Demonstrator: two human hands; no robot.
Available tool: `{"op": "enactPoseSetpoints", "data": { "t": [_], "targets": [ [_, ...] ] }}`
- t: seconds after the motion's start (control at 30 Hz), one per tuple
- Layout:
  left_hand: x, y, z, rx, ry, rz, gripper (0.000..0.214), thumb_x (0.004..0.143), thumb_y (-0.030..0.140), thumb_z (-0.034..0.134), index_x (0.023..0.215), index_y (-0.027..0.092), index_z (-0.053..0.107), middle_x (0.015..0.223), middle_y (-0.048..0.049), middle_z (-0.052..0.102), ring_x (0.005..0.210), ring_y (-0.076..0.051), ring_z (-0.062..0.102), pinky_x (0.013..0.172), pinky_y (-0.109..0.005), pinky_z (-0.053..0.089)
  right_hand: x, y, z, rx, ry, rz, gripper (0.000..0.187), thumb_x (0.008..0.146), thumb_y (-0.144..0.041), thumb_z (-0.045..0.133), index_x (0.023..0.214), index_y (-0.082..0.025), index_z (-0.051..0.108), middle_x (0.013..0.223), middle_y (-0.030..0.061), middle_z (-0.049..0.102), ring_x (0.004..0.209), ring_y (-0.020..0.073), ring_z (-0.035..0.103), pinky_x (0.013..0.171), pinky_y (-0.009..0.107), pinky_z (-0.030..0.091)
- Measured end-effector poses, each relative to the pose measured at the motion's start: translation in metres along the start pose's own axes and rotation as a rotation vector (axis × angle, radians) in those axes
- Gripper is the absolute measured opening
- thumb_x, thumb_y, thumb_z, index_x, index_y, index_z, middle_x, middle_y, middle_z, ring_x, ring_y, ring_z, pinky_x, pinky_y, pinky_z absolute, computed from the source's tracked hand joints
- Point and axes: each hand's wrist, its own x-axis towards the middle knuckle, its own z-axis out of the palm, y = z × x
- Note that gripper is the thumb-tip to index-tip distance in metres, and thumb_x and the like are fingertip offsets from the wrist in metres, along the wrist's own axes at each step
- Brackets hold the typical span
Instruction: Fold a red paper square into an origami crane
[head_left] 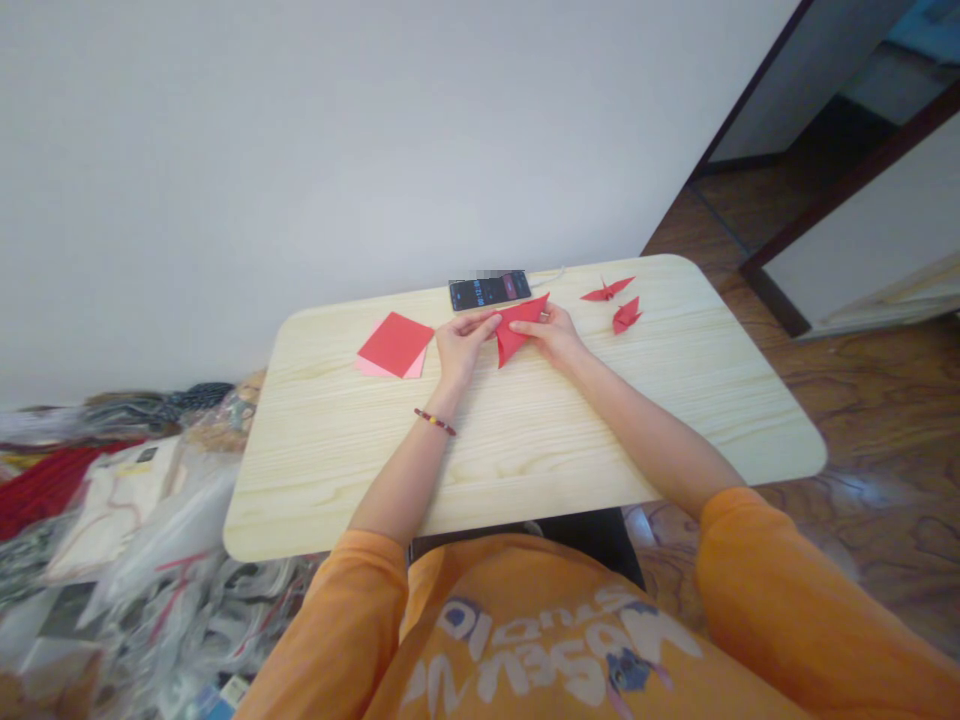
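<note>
A partly folded red paper (517,328) lies on the pale wooden table (525,440), near its far edge. My left hand (460,347) pinches the paper's left side with fingers closed on it. My right hand (556,333) grips its right side the same way. The paper has a pointed flap hanging toward me and another point rising to the upper right. A beaded bracelet sits on my left wrist.
A small stack of red and pink paper squares (395,345) lies left of my hands. A phone (489,291) with a lit screen rests at the far edge. Two folded red paper cranes (616,302) sit to the right. Bags and clutter (112,540) cover the floor at left.
</note>
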Motion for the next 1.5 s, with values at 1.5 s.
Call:
{"op": "enactPoseSetpoints", "data": {
  "t": [1.5],
  "targets": [
    [0.0037,-0.0055,-0.004,-0.048,-0.071,-0.139,0.038,0.051,0.038,0.087,0.078,0.015,0.074,0.082,-0.007,0.074,0.075,-0.016,0.068,0.079,-0.032,0.053,-0.0002,-0.0001,-0.0013,-0.053,-0.003,0.002,0.057,0.036,-0.024,0.09,0.084,-0.019,0.061,0.085,0.0042,0.074,0.095,0.0249,0.069,0.095,0.043,0.051]
  ]
}}
